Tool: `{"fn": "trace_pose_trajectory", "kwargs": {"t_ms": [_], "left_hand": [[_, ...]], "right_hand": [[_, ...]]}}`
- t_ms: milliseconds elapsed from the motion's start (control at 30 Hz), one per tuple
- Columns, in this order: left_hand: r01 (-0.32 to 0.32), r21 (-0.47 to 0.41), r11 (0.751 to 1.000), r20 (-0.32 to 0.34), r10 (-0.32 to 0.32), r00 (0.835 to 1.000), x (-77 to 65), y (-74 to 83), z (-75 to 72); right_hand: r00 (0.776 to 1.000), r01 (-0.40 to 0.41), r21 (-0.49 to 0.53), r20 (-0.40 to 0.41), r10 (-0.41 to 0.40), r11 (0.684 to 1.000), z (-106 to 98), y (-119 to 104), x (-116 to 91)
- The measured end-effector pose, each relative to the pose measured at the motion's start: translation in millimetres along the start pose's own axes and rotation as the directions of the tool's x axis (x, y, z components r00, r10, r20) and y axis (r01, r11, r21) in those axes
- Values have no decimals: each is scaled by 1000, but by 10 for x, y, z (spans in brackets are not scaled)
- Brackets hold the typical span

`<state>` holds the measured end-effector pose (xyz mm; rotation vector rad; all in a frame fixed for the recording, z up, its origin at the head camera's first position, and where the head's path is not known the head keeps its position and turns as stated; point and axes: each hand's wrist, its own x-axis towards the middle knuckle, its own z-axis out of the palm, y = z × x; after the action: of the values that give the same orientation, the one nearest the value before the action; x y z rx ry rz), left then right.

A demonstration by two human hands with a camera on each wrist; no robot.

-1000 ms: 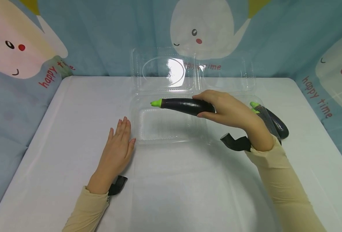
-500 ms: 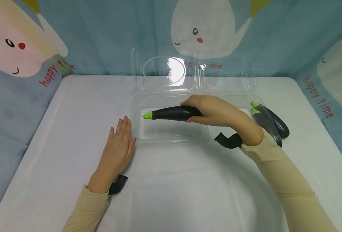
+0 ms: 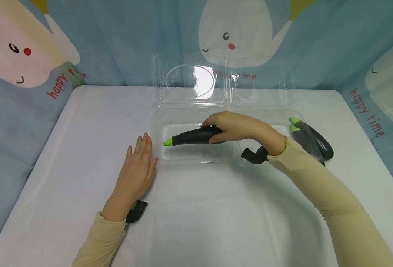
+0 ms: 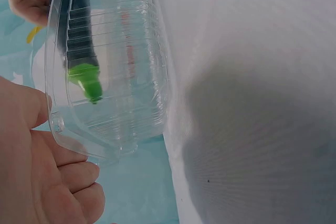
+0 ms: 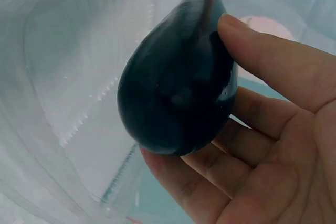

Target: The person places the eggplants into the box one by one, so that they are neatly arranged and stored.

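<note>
A dark purple eggplant [image 3: 194, 136] with a bright green stem end lies lengthwise in my right hand [image 3: 237, 128], low over the left compartment of a clear plastic clamshell container [image 3: 213, 158]. In the right wrist view, thumb and fingers grip the fat end of the eggplant [image 5: 176, 77]. Its green tip points left and shows through the clear wall in the left wrist view. My left hand [image 3: 134, 168] lies flat with straight fingers beside the container's left side. Seen from the left wrist, that hand's thumb and fingers are right at the container's rim [image 4: 55, 121].
Two more eggplants [image 3: 319, 141] lie on the white table [image 3: 216, 222] at the container's right end, partly seen through its clear wall. The container's lid [image 3: 189, 79] stands raised at the back, before a blue curtain [image 3: 129, 44] printed with whales.
My right hand has moved left, toward me and down with the eggplant, from above the container to low over its left compartment. The left hand has stayed in place.
</note>
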<state>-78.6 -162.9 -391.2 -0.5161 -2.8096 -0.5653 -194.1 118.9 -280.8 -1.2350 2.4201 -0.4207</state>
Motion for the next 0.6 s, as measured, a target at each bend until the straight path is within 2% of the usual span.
{"fn": "trace_pose_trajectory", "kwargs": {"t_ms": [233, 433, 600], "left_hand": [[3, -4, 1000, -1, -3, 1000, 3, 14, -12], [3, -6, 1000, 6, -3, 1000, 6, 22, -18], [5, -7, 1000, 12, -5, 1000, 9, 24, -29]], "right_hand": [[994, -8, 32, 112, 4, 999, 27, 70, 146], [976, -33, 42, 218, 23, 999, 60, 126, 250], [961, -45, 44, 273, 31, 998, 88, 147, 318]]}}
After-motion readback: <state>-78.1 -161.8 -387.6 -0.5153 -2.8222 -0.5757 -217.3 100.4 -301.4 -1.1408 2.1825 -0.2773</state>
